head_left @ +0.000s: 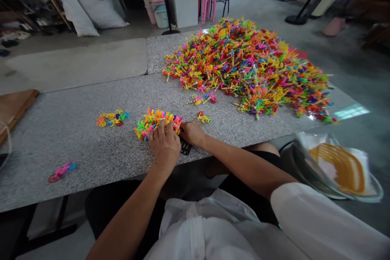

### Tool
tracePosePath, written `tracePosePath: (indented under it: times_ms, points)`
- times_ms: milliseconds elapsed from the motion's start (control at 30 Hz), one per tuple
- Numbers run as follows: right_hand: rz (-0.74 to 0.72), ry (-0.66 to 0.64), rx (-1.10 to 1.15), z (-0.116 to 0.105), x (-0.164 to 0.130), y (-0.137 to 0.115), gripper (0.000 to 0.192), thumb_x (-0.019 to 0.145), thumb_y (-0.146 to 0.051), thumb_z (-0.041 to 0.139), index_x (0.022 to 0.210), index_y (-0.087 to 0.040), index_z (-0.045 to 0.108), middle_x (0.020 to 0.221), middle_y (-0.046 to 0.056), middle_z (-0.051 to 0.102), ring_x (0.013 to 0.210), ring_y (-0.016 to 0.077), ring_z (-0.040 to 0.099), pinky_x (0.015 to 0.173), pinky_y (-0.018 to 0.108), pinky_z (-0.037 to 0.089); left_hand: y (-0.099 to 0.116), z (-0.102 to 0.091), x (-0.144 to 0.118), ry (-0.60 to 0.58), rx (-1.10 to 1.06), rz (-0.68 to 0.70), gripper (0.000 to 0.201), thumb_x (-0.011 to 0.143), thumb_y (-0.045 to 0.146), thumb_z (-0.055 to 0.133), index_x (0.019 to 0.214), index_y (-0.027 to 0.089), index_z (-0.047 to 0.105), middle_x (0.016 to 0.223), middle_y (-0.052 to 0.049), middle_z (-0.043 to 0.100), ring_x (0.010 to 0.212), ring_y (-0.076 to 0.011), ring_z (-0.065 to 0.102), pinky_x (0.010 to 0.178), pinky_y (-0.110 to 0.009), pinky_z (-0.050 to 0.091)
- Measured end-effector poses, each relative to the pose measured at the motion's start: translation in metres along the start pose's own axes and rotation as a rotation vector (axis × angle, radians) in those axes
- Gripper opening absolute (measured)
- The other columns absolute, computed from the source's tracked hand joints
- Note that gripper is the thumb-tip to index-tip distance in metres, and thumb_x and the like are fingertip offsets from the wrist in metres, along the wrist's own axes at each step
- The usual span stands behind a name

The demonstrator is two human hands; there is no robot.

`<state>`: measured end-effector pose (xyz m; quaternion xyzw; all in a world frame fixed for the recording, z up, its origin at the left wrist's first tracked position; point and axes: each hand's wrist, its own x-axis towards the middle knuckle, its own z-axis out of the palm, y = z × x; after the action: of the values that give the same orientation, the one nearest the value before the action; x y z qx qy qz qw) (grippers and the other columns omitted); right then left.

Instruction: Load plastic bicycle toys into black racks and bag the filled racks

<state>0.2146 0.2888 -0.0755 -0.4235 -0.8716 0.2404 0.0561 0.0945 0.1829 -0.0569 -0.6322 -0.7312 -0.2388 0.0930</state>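
My left hand point(165, 143) lies over a row of small bright plastic pieces point(152, 124), its fingers stretched across their near side. The pieces, in yellow, orange, pink, green and blue, stand packed tightly together. At the right end of the row, my right hand point(194, 133) is closed at the edge of a black lattice rack point(185, 147), which shows below it. The rest of the rack is hidden by the pieces and my hands. A loose yellow and red piece point(204, 118) lies just right of my right hand.
A large heap of similar pieces point(243, 65) covers the back right of the speckled stone table point(79, 142). A small group point(112, 118) and a pink-blue piece point(62, 172) lie to the left. An orange basket point(350, 168) sits at lower right; a wooden board point(18, 105) is far left.
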Motion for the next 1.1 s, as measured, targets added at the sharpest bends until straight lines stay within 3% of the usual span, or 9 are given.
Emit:
tracePosePath:
  times_ms: [400, 567, 733, 900, 1100]
  points:
    - [0.084, -0.017, -0.052, 0.006, -0.005, -0.013, 0.033, 0.112, -0.036, 0.052, 0.124, -0.017, 0.076, 0.120, 0.017, 0.081, 0.108, 0.0274, 0.079, 0.085, 0.029, 0.055, 0.000, 0.001, 0.000, 0.006, 0.023, 0.010, 0.041, 0.101, 0.022, 0.053, 0.140, 0.020, 0.068, 0.156, -0.019, 0.061, 0.136, -0.0386, 0.061, 0.117, -0.057, 0.041]
    - [0.022, -0.047, -0.061, -0.003, -0.010, -0.014, 0.030, 0.110, -0.032, 0.055, 0.126, -0.016, 0.075, 0.125, 0.017, 0.080, 0.117, 0.0273, 0.077, 0.093, 0.029, 0.056, -0.001, 0.001, 0.002, 0.004, 0.087, 0.010, 0.045, 0.103, 0.039, 0.060, 0.143, 0.020, 0.070, 0.156, -0.020, 0.060, 0.136, -0.0408, 0.061, 0.116, -0.057, 0.043]
    - [0.051, -0.018, -0.041, -0.002, -0.011, -0.014, 0.036, 0.114, -0.035, 0.047, 0.124, -0.017, 0.076, 0.121, 0.017, 0.081, 0.113, 0.0264, 0.078, 0.092, 0.030, 0.057, -0.004, 0.001, 0.002, 0.006, 0.115, 0.070, 0.044, 0.107, 0.039, 0.055, 0.144, 0.025, 0.072, 0.155, -0.019, 0.061, 0.132, -0.0393, 0.063, 0.114, -0.056, 0.045]
    - [0.051, -0.033, -0.067, -0.001, -0.012, -0.020, 0.036, 0.113, -0.035, 0.048, 0.125, -0.016, 0.076, 0.122, 0.018, 0.081, 0.110, 0.0282, 0.080, 0.089, 0.033, 0.059, -0.005, 0.003, 0.003, 0.008, 0.092, 0.040, 0.041, 0.107, 0.036, 0.055, 0.141, 0.024, 0.074, 0.154, -0.019, 0.062, 0.130, -0.0390, 0.064, 0.113, -0.057, 0.044]
    - [-0.008, -0.182, -0.088, -0.029, -0.001, -0.007, 0.036, 0.110, -0.030, 0.053, 0.125, -0.013, 0.080, 0.122, 0.019, 0.082, 0.115, 0.0289, 0.079, 0.090, 0.030, 0.059, -0.010, 0.004, 0.003, 0.021, 0.130, 0.091, 0.041, 0.106, 0.037, 0.056, 0.139, 0.022, 0.075, 0.151, -0.020, 0.064, 0.126, -0.0384, 0.066, 0.112, -0.057, 0.046]
